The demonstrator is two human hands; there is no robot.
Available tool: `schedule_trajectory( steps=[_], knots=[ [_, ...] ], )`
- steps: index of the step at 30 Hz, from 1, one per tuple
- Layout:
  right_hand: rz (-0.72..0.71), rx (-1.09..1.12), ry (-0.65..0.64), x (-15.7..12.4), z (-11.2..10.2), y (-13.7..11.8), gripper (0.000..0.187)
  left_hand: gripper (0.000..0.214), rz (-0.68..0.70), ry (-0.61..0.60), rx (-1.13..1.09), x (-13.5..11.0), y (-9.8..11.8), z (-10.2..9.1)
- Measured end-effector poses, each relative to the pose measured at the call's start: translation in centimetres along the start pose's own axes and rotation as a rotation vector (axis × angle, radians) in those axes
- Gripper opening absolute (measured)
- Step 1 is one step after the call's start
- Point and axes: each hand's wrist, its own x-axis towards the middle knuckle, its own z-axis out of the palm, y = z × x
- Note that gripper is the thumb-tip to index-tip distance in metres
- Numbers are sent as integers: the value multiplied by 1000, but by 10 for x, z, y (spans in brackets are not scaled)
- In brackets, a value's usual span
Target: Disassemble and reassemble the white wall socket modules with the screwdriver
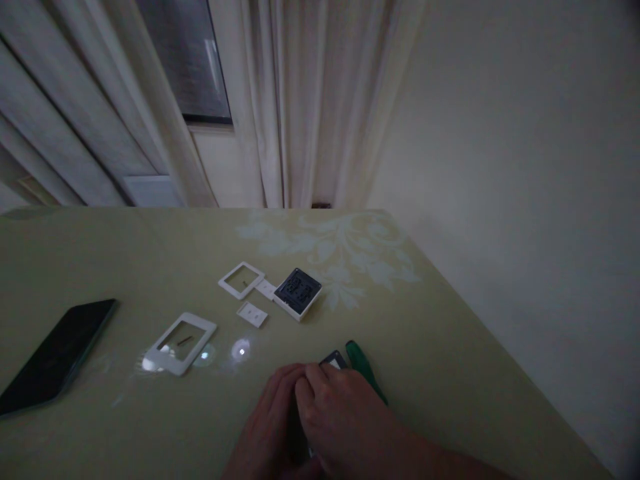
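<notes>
Both hands meet at the near edge of the yellow-green table (450, 347). My right hand (345, 417) is curled over a small dark-and-white part (333, 361), of which only a corner shows past the fingertips. My left hand (267, 427) is closed against the same part from the left side. A green-handled tool (364, 370) lies on the table just right of my right hand, touching or nearly touching it. Most of the held part is hidden by the fingers.
Farther out lie a dark square socket module (298, 293), a small white square frame (241, 280), two small white pieces (253, 313), and a larger white cover frame (181, 343). A black phone (57, 357) rests at the left. Curtains (310, 100) and a wall stand behind.
</notes>
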Motion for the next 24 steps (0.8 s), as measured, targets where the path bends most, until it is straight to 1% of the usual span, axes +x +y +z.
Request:
schedule_trajectory(
  steps=[2,4,7,9,10,12,14,15,16,20,24],
  knots=[
    [-22,70,-15,-2,-1,2,30,83,-12,-1,-12,1,2,-1],
    [-18,135,-28,-5,-5,7,33,84,-18,0,-17,1,5,-1],
    [38,222,-28,-13,-19,21,25,86,-2,17,-18,2,7,-1],
    [110,277,-18,-19,-30,33,19,91,10,18,-15,2,8,-1],
    [127,304,-9,-22,-34,39,21,93,12,20,-16,2,8,-2],
    [121,365,-21,-27,-38,48,44,94,9,21,-22,3,9,-3],
    [87,404,-42,-31,-37,52,70,93,29,19,-30,4,10,-5],
    [76,410,-50,-32,-34,52,76,93,45,9,-30,5,10,-6],
    [75,406,-57,-33,-31,51,76,94,54,-5,-26,5,11,-7],
    [110,336,-78,-32,-19,44,54,97,16,-44,-14,4,9,-10],
    [104,242,-48,-33,-14,36,49,94,42,-24,-35,1,1,-7]
  ],
)
